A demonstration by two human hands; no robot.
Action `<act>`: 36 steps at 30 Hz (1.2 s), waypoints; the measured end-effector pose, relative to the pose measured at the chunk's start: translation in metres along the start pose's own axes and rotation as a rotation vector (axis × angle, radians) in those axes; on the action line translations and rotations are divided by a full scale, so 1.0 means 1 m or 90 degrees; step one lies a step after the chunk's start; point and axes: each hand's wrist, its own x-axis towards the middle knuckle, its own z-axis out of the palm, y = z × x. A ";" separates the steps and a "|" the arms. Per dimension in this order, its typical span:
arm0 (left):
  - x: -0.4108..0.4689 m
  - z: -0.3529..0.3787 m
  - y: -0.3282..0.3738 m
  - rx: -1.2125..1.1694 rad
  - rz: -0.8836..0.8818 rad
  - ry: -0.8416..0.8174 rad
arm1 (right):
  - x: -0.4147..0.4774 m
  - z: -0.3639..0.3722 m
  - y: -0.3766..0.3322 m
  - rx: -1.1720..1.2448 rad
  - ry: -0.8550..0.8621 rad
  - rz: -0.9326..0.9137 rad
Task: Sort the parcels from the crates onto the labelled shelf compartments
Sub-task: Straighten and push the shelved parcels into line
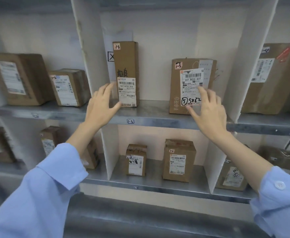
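Note:
Two brown parcels stand upright in the middle upper compartment, whose grey shelf edge carries the tag "1-3" (130, 121). The tall narrow parcel (126, 62) is on the left, the wider flat parcel (191, 73) on the right; both bear white shipping labels. My left hand (101, 107) is spread open just left of the tall parcel, fingertips near its lower label. Fingers apart, my right hand (208, 110) is in front of the wide parcel's lower right corner. Neither hand holds anything.
White dividers (89, 57) separate the compartments. Parcels stand in the left (20, 79) and right (271, 78) upper compartments. The lower middle compartment holds two small boxes (178, 160). A grey metal ledge (140, 219) runs along the bottom.

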 end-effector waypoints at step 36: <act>0.029 -0.101 -0.445 0.000 -0.227 -0.017 | 0.077 0.202 -0.413 0.185 -0.087 0.052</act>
